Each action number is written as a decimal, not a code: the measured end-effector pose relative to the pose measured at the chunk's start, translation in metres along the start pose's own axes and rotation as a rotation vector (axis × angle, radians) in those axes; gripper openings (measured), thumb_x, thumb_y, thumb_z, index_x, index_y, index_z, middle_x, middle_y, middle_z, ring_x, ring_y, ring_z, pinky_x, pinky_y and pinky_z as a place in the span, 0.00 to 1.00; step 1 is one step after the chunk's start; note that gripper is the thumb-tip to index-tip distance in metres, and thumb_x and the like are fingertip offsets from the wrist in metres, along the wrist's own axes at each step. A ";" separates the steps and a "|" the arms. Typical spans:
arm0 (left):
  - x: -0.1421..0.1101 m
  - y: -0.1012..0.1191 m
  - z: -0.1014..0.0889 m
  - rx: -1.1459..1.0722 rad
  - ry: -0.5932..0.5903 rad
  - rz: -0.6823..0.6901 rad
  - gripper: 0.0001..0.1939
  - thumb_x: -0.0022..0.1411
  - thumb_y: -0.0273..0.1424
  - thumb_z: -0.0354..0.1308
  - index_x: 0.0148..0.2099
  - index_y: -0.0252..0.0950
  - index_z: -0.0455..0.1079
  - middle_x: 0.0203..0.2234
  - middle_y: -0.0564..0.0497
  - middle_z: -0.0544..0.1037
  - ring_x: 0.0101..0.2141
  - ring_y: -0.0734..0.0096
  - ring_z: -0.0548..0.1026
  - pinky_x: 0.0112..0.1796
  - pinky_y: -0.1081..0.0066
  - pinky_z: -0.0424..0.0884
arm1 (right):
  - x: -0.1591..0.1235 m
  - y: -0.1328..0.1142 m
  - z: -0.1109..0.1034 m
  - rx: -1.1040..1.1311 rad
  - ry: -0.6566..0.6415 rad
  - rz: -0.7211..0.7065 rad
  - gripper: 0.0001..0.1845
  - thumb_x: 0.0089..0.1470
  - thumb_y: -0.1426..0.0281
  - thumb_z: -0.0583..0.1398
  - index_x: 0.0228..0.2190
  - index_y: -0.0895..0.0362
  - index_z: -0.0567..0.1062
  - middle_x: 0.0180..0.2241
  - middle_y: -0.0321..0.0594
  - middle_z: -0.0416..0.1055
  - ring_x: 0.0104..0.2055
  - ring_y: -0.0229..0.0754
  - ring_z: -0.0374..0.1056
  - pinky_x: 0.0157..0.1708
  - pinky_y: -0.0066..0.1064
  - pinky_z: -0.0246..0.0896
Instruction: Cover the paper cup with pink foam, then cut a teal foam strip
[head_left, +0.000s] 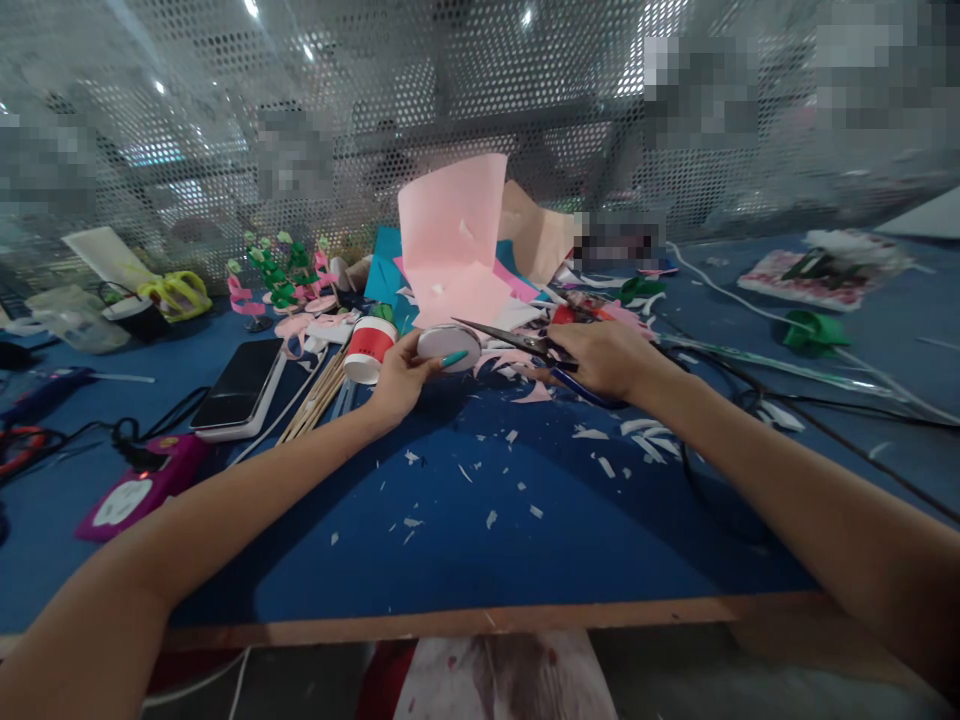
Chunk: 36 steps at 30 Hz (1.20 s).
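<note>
My left hand [403, 382] pinches a round white disc-like piece [442, 345] at its lower edge, thumb lying across its face. Whether it is card or the bottom of a cup I cannot tell. In my right hand [604, 358] is a pair of scissors [510, 338] with dark blades and blue handles. Their tips point left and reach the upper right rim of the white piece. Just left of the left hand a red and white paper cup [369, 348] lies tipped over. Pink paper scraps [517, 360] lie under the blades.
Pink paper sheets [454, 230] stand behind the hands. On the left are wooden sticks [315, 400], a phone [241, 385] on a white box, a purple power strip [142, 490] and pink-green paper flowers [281, 275]. Cables [810, 405] cross the right side. Paper bits dot the blue table [450, 570].
</note>
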<state>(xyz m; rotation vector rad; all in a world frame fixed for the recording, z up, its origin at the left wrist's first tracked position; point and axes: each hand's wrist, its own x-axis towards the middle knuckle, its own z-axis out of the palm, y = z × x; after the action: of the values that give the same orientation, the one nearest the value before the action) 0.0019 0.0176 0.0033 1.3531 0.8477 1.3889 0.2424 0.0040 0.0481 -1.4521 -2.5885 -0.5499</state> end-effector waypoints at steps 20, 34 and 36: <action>0.001 -0.003 -0.001 0.027 -0.024 0.041 0.15 0.40 0.27 0.66 0.33 0.34 0.68 0.27 0.54 0.75 0.29 0.72 0.73 0.32 0.73 0.72 | 0.000 0.004 0.007 0.057 0.035 -0.059 0.27 0.53 0.50 0.44 0.29 0.57 0.70 0.29 0.50 0.75 0.31 0.49 0.70 0.24 0.30 0.49; 0.002 -0.005 -0.002 0.047 -0.027 0.028 0.18 0.38 0.29 0.67 0.35 0.34 0.68 0.28 0.54 0.76 0.32 0.69 0.74 0.32 0.73 0.73 | 0.000 0.002 0.004 0.080 -0.003 -0.082 0.28 0.54 0.49 0.44 0.30 0.59 0.70 0.28 0.52 0.74 0.30 0.51 0.71 0.24 0.31 0.51; 0.002 -0.005 -0.002 0.036 -0.031 0.013 0.19 0.38 0.28 0.67 0.35 0.34 0.68 0.29 0.54 0.76 0.33 0.69 0.74 0.33 0.72 0.73 | 0.000 0.001 0.005 0.085 0.023 -0.082 0.29 0.54 0.49 0.43 0.30 0.59 0.70 0.28 0.52 0.74 0.30 0.51 0.71 0.24 0.32 0.51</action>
<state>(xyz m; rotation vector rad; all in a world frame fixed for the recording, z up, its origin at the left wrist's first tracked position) 0.0007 0.0212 -0.0015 1.4064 0.8483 1.3656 0.2441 0.0063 0.0439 -1.3111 -2.6289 -0.4576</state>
